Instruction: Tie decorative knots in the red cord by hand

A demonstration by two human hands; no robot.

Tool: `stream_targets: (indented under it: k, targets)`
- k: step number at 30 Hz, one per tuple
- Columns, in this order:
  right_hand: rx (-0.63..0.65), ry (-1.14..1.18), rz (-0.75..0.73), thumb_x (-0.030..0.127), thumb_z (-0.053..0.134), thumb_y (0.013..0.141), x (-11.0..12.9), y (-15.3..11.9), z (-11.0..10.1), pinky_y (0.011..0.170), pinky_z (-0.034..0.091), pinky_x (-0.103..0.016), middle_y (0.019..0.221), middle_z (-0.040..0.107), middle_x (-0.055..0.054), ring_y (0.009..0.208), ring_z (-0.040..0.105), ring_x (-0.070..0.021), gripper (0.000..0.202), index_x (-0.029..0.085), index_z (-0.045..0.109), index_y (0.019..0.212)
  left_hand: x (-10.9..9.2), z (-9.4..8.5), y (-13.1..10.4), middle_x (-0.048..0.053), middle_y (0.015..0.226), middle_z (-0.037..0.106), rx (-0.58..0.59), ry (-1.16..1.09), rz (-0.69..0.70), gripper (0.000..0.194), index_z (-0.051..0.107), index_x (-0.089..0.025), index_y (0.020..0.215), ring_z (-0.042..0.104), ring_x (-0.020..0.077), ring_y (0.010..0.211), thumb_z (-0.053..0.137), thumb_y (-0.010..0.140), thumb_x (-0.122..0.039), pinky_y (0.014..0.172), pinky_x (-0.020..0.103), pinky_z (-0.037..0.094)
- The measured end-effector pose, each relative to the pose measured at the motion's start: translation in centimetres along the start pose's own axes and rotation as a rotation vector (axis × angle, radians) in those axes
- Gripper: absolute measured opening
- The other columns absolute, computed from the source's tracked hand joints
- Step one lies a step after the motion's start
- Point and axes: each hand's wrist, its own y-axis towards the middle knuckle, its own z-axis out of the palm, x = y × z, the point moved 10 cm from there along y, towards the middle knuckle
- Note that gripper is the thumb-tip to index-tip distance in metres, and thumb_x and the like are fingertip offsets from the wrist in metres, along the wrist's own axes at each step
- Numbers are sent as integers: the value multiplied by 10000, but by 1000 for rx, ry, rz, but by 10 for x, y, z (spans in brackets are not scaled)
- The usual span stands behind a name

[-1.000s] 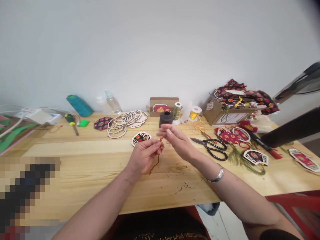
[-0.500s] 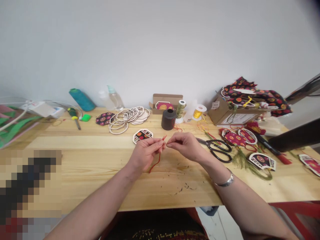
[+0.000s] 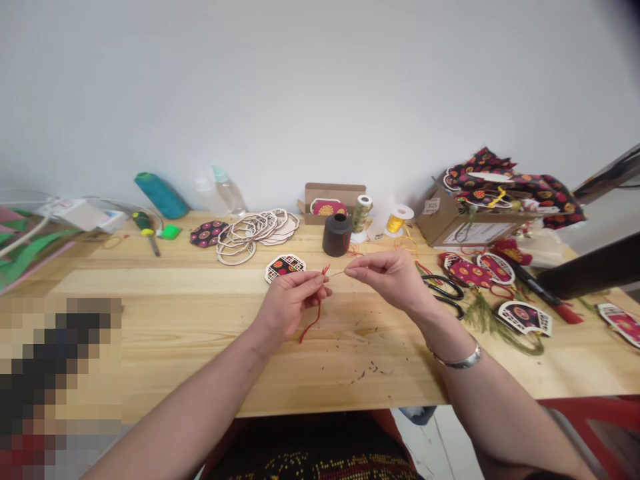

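Observation:
My left hand [image 3: 291,299] pinches a red cord [image 3: 313,325]; frayed ends rise above the fingertips and a tail hangs below. From that pinch a thin brownish thread [image 3: 337,273] runs to my right hand [image 3: 393,279], whose thumb and forefinger are closed on its other end. Just behind my left hand lies an octagonal patterned ornament [image 3: 285,267] with a pale cut-out frame, partly covered by the hand. Black-handled scissors [image 3: 445,287] lie beside my right wrist, their blades hidden by the hand.
Along the wall stand a black cone spool [image 3: 337,237], a green thread spool [image 3: 361,217], a yellow spool [image 3: 397,221] and a cardboard box [image 3: 450,223] of fabric. Wooden frames [image 3: 257,233] are piled left of centre. At right, fan-shaped ornaments [image 3: 525,319] lie near a black post [image 3: 590,267].
My right hand has moved rightward, away from the left, and the thin thread now shows stretched between them. My left hand keeps its pinch on the red cord.

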Motion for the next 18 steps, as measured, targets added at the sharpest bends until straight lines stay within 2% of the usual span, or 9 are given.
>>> stream_targets:
  k: [3, 5, 7, 9, 13, 16, 18]
  targets:
    - [50, 46, -130, 277, 700, 711, 11, 1, 3, 645, 432, -285, 694, 634, -7, 663, 536, -119, 81, 204, 712, 679, 2, -2, 0, 89, 712, 714, -9, 36, -30, 220, 728, -135, 772, 649, 159, 649, 765, 624, -294, 478, 197, 356]
    - [146, 93, -196, 246, 705, 711, 15, 1, 11, 770, 445, -313, 845, 644, -26, 829, 571, -141, 55, 208, 706, 670, 2, 0, 0, 107, 859, 727, 11, 51, -22, 237, 734, -144, 808, 668, 186, 726, 760, 633, -300, 524, 217, 395]
    - [241, 167, -180, 247, 688, 731, 13, -1, 21, 770, 457, -313, 950, 630, -42, 869, 576, -144, 64, 200, 703, 689, -1, 0, 0, 102, 893, 728, 12, 79, 14, 235, 742, -143, 812, 661, 185, 770, 762, 631, -291, 613, 245, 434]
    - [295, 201, -127, 264, 676, 743, 9, -2, 28, 688, 462, -291, 878, 636, -40, 772, 576, -128, 89, 186, 699, 707, -7, -3, 1, 80, 819, 735, -13, 129, 83, 201, 748, -143, 776, 642, 166, 770, 761, 631, -282, 703, 261, 446]
    - [276, 137, 1, 320, 678, 735, 0, -4, 30, 524, 362, -242, 599, 560, 13, 566, 470, -87, 173, 154, 695, 690, -17, -4, 0, 45, 728, 729, -38, 197, 186, 148, 748, -156, 725, 626, 146, 724, 749, 647, -282, 780, 280, 454]
    - [234, 91, 91, 387, 666, 732, -10, -4, 27, 476, 277, -235, 507, 478, 37, 501, 384, -68, 266, 138, 694, 644, -15, 3, -2, 37, 668, 709, 28, 172, 149, 165, 742, -151, 745, 622, 142, 669, 741, 657, -291, 726, 282, 479]
    - [199, 128, 148, 393, 698, 697, -18, -3, 26, 485, 288, -231, 523, 502, 39, 504, 395, -65, 252, 141, 702, 705, -12, 7, -3, 21, 605, 677, 68, 145, 105, 175, 735, -143, 741, 599, 122, 600, 747, 649, -291, 650, 260, 483]
